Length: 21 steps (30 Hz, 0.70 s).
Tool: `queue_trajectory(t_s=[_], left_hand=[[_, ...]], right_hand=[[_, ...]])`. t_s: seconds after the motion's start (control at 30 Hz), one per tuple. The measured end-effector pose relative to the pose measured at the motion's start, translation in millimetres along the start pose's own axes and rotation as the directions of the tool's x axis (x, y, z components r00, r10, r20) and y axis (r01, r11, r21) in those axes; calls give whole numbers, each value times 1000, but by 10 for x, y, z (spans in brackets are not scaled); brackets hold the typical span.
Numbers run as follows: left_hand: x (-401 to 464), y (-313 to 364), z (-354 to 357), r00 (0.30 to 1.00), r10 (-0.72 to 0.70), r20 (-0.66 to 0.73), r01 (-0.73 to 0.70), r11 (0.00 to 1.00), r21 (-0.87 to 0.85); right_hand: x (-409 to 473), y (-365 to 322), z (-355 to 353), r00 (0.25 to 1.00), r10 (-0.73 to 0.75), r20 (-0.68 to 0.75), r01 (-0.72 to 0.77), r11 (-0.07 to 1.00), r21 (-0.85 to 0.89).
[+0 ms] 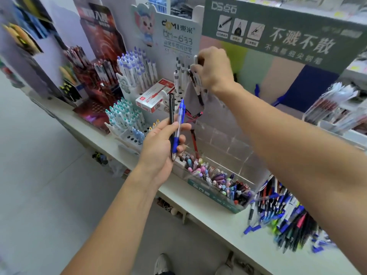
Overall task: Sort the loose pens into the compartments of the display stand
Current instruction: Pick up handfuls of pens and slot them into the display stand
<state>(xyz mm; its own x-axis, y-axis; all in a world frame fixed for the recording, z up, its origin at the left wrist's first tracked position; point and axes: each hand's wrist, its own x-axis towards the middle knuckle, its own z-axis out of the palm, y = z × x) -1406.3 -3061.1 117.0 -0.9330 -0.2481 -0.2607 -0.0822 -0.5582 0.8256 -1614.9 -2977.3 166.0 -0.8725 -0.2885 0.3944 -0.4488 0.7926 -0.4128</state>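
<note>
At a stationery bench (139, 187), a person's left hand (158, 147) grips two pens upright — a black pen (171, 110) and a blue retractable pen (179, 124) — in front of the clear acrylic display stand (224, 135). The right hand (213, 69) is raised above the stand's upper compartments, fingers curled round a dark-tipped pen (198, 90) pointing down. More loose pens (282, 213) lie heaped on the bench at right — beside a clear bin of pastel pens (218, 181).
</note>
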Motion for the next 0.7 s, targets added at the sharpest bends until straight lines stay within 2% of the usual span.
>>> queue_trajectory(t_s=[0.1, 0.13, 0.2, 0.27, 0.4, 0.47, 0.6, 0.63, 0.7], left_hand=[[-6, 12, -31, 998, -4, 62, 4, 1000, -4], [-4, 0, -16, 998, -4, 70, 3, 1000, 3], [9, -38, 32, 998, -7, 66, 6, 1000, 19], [23, -77, 89, 998, -20, 57, 19, 999, 27], [47, -149, 174, 997, -45, 63, 40, 995, 90], [59, -192, 211, 995, -64, 78, 56, 993, 101], [77, -264, 330, 987, -94, 131, 87, 995, 53], [77, -285, 382, 983, -101, 152, 96, 995, 39], [71, -346, 513, 972, -118, 202, 108, 992, 61]], right_hand=[[-137, 106, -332, 948, -93, -306, 139, 982, 130], [-180, 175, -399, 935, -88, -344, 145, 979, 142], [-212, 310, -429, 962, -42, -268, 79, 988, 129], [-170, 472, -337, 996, 13, -87, -5, 996, 90], [-140, 579, -230, 994, -2, 112, 1, 1000, 10], [-174, 555, -341, 990, -9, 139, -2, 997, 78], [-520, 643, -889, 995, 95, 16, -95, 941, 324], [-684, 711, -1019, 988, 143, 51, -152, 917, 368], [-1060, 794, -1152, 944, 204, 258, -299, 858, 417]])
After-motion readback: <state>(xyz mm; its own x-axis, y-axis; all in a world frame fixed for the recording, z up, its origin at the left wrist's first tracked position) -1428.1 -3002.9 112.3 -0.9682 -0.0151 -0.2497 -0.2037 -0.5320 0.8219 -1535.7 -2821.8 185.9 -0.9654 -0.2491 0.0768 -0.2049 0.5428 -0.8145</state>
